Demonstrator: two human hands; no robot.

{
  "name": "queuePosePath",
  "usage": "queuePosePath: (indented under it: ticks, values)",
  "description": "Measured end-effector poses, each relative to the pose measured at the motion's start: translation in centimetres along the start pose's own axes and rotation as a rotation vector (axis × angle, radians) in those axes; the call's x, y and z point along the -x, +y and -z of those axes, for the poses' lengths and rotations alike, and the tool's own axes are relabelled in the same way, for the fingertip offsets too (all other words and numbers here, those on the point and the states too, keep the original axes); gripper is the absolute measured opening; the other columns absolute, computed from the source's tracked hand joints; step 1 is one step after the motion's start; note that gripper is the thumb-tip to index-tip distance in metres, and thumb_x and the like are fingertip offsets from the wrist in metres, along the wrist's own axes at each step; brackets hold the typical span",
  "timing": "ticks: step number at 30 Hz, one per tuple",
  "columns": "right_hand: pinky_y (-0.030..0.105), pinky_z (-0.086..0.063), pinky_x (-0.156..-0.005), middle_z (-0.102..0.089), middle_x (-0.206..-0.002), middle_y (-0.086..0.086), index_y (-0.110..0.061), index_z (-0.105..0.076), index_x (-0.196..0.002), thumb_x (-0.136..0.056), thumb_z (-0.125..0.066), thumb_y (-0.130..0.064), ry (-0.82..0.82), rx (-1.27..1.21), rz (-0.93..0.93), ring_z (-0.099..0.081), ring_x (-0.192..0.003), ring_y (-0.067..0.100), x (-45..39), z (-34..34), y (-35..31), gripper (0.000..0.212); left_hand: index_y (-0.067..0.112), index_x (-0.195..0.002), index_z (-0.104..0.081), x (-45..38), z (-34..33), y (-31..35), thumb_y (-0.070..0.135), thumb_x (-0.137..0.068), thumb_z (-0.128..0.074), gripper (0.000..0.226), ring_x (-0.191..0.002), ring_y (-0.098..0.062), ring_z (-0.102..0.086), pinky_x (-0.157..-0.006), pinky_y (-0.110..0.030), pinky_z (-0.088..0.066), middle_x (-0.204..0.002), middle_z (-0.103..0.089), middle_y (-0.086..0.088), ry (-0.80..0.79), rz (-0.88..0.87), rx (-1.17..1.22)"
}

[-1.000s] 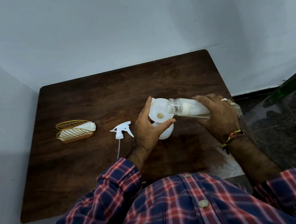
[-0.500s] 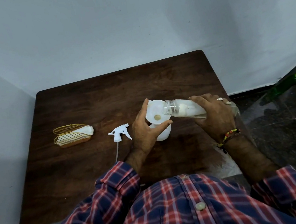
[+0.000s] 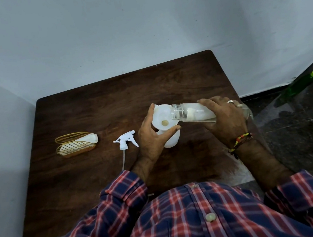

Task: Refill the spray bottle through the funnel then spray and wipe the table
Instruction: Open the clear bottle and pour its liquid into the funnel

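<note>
A white funnel [image 3: 162,117] sits in the neck of a white spray bottle body [image 3: 172,139] standing on the dark wooden table [image 3: 99,179]. My left hand [image 3: 151,137] grips the funnel's rim between thumb and fingers. My right hand [image 3: 227,120] holds a clear bottle [image 3: 189,112] tipped on its side, its open mouth over the funnel bowl. The white trigger sprayer head [image 3: 125,142] with its dip tube lies on the table left of my left hand. A folded white cloth [image 3: 83,142] rests in a gold wire holder [image 3: 73,149] at the left.
Walls close in at the back and the left of the table. A green bottle with a yellow-green cap [image 3: 297,86] lies on the dark tiled floor to the right. A pale worn patch marks the table's near right edge [image 3: 240,170].
Both hands, the funnel and the tipped clear bottle keep the same pose. Only the head camera has shifted slightly, so the scene sits a little lower and further left.
</note>
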State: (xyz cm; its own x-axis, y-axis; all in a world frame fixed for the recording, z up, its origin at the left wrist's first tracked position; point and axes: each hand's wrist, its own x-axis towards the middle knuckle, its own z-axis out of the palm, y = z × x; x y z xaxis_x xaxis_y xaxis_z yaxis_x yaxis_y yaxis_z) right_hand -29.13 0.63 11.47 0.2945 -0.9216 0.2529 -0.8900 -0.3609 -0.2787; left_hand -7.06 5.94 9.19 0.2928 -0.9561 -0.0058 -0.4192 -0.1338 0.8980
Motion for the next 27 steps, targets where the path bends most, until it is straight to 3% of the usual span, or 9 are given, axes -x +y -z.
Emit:
queuePosePath:
  ticks: [21, 27]
  values:
    - [0.048, -0.052, -0.086, -0.065, -0.115, 0.005, -0.025, -0.061, -0.126, -0.068, -0.084, -0.032, -0.004, 0.005, -0.006, -0.063, -0.101, 0.031, 0.05, 0.18, -0.18, 0.062, 0.017, -0.154, -0.03, 0.13, 0.19, 0.61, 0.042, -0.07, -0.087, 0.105, -0.138, -0.01, -0.042, -0.113, -0.037, -0.041, -0.15, -0.046, 0.003, -0.015, -0.006, -0.02]
    - [0.049, -0.051, -0.088, -0.066, -0.115, 0.005, -0.025, -0.061, -0.125, -0.066, -0.086, -0.033, 0.004, 0.025, -0.008, -0.063, -0.102, 0.032, 0.03, 0.0, -0.22, 0.065, 0.016, -0.153, -0.032, 0.23, 0.2, 0.8, 0.04, -0.069, -0.087, 0.103, -0.136, -0.007, -0.042, -0.113, -0.032, -0.04, -0.149, -0.048, 0.003, -0.003, -0.012, -0.031]
